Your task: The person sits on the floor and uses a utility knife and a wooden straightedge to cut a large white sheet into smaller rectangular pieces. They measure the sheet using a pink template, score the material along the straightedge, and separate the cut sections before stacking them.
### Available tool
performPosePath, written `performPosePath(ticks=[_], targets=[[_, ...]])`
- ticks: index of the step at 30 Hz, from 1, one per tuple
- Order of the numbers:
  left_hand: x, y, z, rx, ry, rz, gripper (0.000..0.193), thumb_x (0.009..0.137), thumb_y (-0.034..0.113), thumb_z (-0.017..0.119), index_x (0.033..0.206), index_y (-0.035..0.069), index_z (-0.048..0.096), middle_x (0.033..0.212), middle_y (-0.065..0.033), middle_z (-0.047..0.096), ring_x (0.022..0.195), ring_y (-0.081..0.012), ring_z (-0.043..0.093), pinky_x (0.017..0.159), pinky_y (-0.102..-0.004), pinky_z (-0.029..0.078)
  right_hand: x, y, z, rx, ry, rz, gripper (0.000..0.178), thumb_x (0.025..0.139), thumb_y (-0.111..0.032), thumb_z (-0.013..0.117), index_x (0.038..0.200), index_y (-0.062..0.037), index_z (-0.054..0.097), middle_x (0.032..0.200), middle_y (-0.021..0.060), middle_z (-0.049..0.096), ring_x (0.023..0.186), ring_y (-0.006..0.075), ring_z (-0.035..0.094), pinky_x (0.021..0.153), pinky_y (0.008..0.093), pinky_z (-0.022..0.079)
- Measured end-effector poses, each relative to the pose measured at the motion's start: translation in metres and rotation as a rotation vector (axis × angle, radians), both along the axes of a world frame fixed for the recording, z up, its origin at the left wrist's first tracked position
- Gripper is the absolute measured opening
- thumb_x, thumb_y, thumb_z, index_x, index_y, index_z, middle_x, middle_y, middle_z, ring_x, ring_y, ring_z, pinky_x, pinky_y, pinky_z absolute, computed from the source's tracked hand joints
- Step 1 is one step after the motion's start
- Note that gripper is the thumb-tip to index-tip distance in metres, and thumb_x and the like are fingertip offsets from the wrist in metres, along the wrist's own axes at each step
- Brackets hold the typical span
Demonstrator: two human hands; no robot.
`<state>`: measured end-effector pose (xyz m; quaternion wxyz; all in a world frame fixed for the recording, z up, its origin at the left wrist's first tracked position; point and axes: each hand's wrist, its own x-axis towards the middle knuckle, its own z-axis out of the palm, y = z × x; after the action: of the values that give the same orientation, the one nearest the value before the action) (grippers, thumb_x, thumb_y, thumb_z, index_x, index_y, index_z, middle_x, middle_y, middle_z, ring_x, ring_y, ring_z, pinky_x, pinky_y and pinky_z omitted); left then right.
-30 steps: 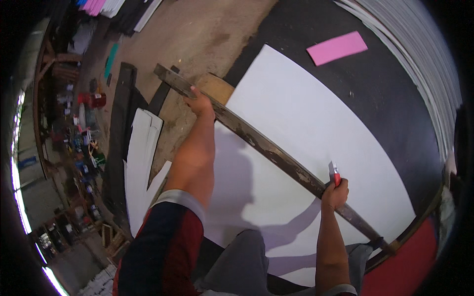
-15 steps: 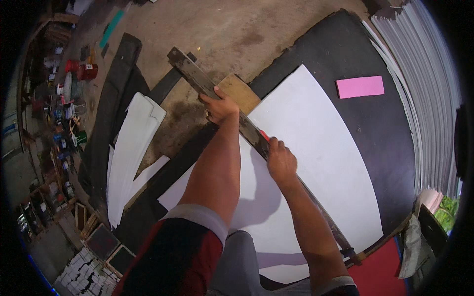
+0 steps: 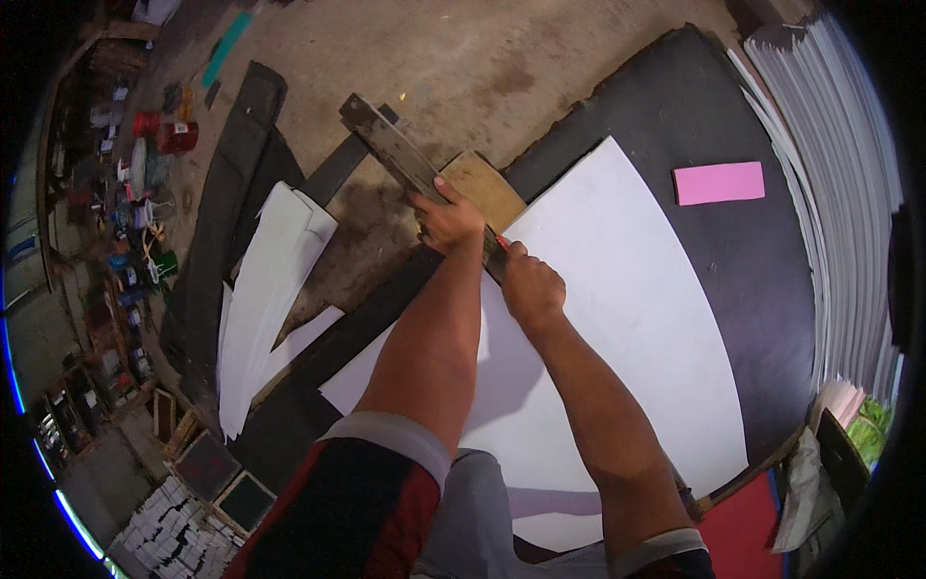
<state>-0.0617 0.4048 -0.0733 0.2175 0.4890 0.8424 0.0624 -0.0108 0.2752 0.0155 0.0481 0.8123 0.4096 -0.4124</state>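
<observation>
Though well apart from both hands, count the white strips (image 3: 270, 299) at the left as probably light and floppy, best lifted along a long edge. Next, find the bar (image 3: 391, 140) lying aslant over the white sheet (image 3: 632, 289), upper end out past its edge; looks stiff, worn and fairly heavy, so probably best pinned from above, thumb and fingers at opposite edges. Clamped just so by the left hand (image 3: 450, 220), beside the tan block (image 3: 477, 186). Just right of that, note the right hand (image 3: 533, 288) closed round a red tool (image 3: 503, 241), tip hidden. Beneath, expect smooth, bendy, easily creased sheet; handle by the rim. Farther right, judge the pink piece (image 3: 719, 183) on the black mat (image 3: 748, 280) light; pinch by a short end.
</observation>
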Motion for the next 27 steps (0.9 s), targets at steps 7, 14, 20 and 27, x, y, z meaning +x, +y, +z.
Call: performPosePath(ticks=[7, 14, 20, 27], targets=[[-0.017, 0.011, -0.041, 0.033, -0.113, -0.032, 0.081, 0.107, 0.06, 0.033, 0.158, -0.002, 0.028, 0.138, -0.0289, 0.06, 0.118, -0.0478, 0.065, 0.102, -0.0625, 0.048, 0.017, -0.059, 0.014, -0.065, 0.096, -0.08, 0.023, 0.103, -0.014, 0.049, 0.121, -0.0022, 0.058, 0.104, 0.0188, 0.077, 0.097, 0.0353, 0.077, 0.083, 0.0482, 0.062], [0.004, 0.004, -0.013, 0.087, -0.132, 0.019, 0.079, 0.106, 0.061, 0.032, 0.157, 0.001, 0.027, 0.135, -0.0329, 0.061, 0.12, -0.051, 0.063, 0.105, -0.0642, 0.046, 0.037, -0.164, 0.026, -0.169, 0.105, -0.12, 0.022, 0.102, -0.013, 0.049, 0.12, -0.0026, 0.059, 0.102, 0.0182, 0.077, 0.097, 0.0348, 0.077, 0.08, 0.0477, 0.063], [-0.008, 0.02, -0.021, 0.182, -0.093, 0.055, 0.08, 0.106, 0.059, 0.034, 0.157, -0.002, 0.026, 0.136, -0.0392, 0.057, 0.123, -0.0538, 0.06, 0.105, -0.0651, 0.046, 0.044, -0.272, 0.03, -0.202, 0.06, -0.085, 0.024, 0.102, -0.013, 0.05, 0.123, -0.0048, 0.058, 0.101, 0.0156, 0.077, 0.094, 0.0323, 0.078, 0.076, 0.0454, 0.064], [-0.002, 0.019, -0.009, 0.122, -0.133, 0.054, 0.082, 0.107, 0.055, 0.036, 0.156, -0.01, 0.025, 0.139, -0.0384, 0.055, 0.125, -0.0522, 0.059, 0.108, -0.061, 0.049, 0.053, -0.401, 0.029, -0.14, -0.013, -0.106, 0.019, 0.097, -0.014, 0.055, 0.114, -0.0052, 0.054, 0.091, 0.0136, 0.076, 0.081, 0.0327, 0.078, 0.067, 0.0467, 0.063]])
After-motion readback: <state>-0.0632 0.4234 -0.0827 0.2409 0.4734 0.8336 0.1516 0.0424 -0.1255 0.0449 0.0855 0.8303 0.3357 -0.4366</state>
